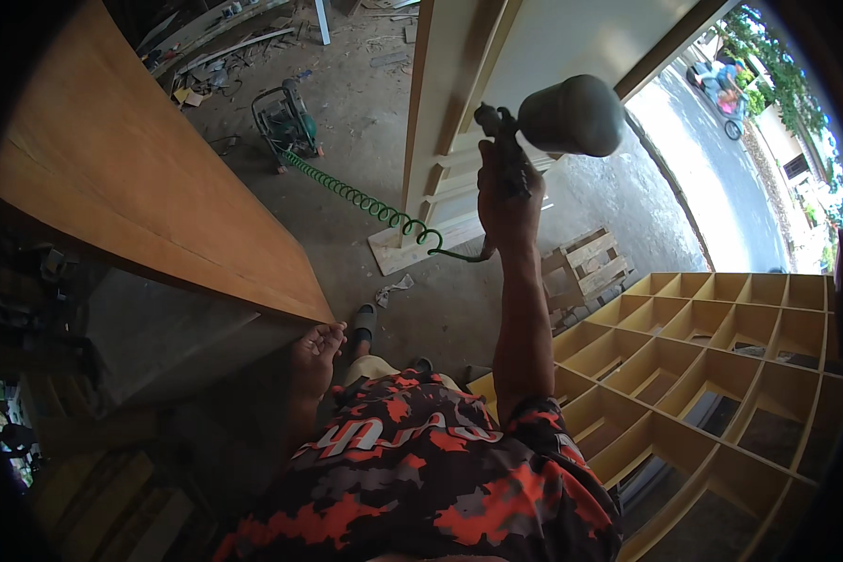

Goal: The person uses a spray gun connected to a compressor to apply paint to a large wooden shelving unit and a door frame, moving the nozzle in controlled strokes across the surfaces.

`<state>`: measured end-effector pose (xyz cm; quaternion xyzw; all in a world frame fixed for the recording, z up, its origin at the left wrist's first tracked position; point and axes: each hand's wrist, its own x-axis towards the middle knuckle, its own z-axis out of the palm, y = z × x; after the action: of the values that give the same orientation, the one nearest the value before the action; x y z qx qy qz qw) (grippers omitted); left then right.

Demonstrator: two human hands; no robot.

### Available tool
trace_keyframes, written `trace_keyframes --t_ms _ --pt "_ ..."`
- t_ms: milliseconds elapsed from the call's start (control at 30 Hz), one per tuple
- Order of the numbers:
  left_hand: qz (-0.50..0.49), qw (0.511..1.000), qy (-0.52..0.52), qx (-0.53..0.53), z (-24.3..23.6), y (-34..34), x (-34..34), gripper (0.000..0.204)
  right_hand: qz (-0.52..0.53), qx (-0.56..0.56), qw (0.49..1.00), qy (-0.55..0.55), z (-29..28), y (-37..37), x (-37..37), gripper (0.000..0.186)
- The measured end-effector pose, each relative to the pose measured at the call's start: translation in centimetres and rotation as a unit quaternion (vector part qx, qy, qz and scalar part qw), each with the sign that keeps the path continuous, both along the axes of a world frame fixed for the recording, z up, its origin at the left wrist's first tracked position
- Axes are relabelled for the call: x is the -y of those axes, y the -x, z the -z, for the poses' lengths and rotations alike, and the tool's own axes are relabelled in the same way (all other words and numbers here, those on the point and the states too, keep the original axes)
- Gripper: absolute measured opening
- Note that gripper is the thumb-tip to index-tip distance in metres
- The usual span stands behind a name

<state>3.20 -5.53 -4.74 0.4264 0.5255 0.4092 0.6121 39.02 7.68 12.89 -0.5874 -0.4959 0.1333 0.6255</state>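
Note:
My right hand (508,201) grips a metal spray gun (504,140) with a grey cup (571,114), raised in front of a pale panelled wooden piece (445,84). A green coiled hose (356,194) runs from below that hand to a small compressor (281,122) on the floor. My left hand (320,345) has curled fingers at the lower corner of a tall orange-brown wooden panel (150,206); what they pinch, if anything, I cannot make out.
A yellow wooden grid shelf (721,347) fills the lower right. Pallet pieces (585,267) lie beyond my right forearm. Wood scraps (215,66) litter the far floor. A person on a two-wheeler (726,89) is on the road (740,187) outside.

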Motion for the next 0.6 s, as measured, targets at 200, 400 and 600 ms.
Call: trace_keyframes --t_ms 200,400,600 --pt "0.031 0.999 -0.013 -0.028 0.0 0.4 0.2 0.021 0.018 0.008 0.998 0.061 7.0 0.8 -0.1 0.026" --pt "0.026 0.999 0.006 -0.042 0.5 0.5 0.4 0.021 -0.056 0.020 0.985 0.163 12.1 0.2 1.6 0.041" --pt "0.055 0.998 -0.022 -0.026 0.9 -0.6 0.0 0.020 -0.058 0.008 0.992 0.115 9.2 0.7 2.8 0.037"
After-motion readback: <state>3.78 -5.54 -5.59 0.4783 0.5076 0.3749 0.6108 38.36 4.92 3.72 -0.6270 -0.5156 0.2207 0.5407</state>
